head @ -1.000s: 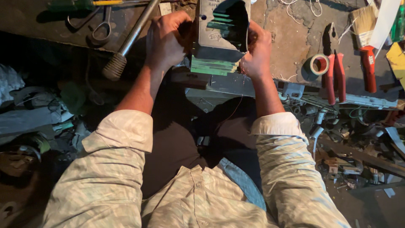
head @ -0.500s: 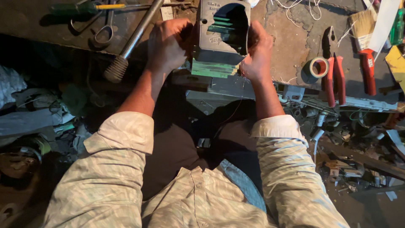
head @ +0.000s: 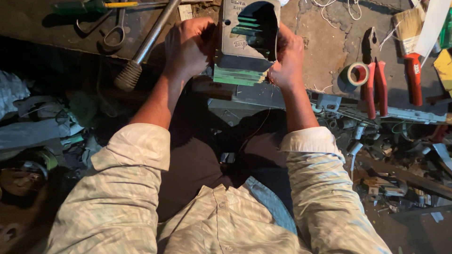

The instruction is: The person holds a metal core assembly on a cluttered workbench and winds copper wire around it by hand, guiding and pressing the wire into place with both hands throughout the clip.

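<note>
A grey metal housing (head: pixel 247 40) with green slotted insulation showing in its dark opening is held upright at the near edge of the workbench (head: pixel 325 66), clamped between both hands. The left hand (head: pixel 188 47) is curled against the housing's left side, fingers bent around its edge; the right hand (head: pixel 287 59) is closed on the lower right corner, where a thin copper wire (head: pixel 256 129) appears pinched and trails down toward the lap. The step in hand is judged to be work on the winding at the housing's slots, mid-way rather than finished, since loose wire hangs free. The next move is judged to need the housing kept steady by the left hand while the wire is guided with fine fingertip control by the right. Red-handled pliers (head: pixel 374 84), a tape roll (head: pixel 357 74), a steel rod (head: pixel 146 44) and scissors (head: pixel 115 30) lie on the bench, untouched.
</note>
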The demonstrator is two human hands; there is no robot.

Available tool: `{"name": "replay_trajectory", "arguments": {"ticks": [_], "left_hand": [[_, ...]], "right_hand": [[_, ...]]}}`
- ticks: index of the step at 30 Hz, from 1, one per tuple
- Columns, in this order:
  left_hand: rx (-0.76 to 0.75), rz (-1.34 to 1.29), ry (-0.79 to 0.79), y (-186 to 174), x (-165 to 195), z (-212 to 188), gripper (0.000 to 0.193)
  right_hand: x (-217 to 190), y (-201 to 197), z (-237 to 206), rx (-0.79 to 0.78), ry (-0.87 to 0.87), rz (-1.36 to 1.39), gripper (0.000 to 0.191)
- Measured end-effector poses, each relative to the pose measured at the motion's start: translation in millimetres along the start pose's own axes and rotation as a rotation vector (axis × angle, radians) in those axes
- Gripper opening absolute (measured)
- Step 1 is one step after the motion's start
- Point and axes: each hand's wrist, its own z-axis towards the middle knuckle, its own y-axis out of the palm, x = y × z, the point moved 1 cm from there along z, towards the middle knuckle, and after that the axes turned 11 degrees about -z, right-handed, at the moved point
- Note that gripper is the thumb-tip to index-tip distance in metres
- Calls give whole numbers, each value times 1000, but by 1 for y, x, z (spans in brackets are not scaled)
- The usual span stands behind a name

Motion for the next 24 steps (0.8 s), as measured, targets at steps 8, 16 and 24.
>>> {"name": "replay_trajectory", "arguments": {"ticks": [8, 16, 24], "left_hand": [[28, 16, 56, 5, -12, -1, 45], [26, 34, 32, 4, -8, -1, 42], [95, -9, 61, 5, -5, -4, 31]], "right_hand": [[0, -1, -2, -5, 78, 31, 32], [2, -2, -3, 29, 13, -247, 25], [7, 0, -5, 51, 23, -138, 27]]}}
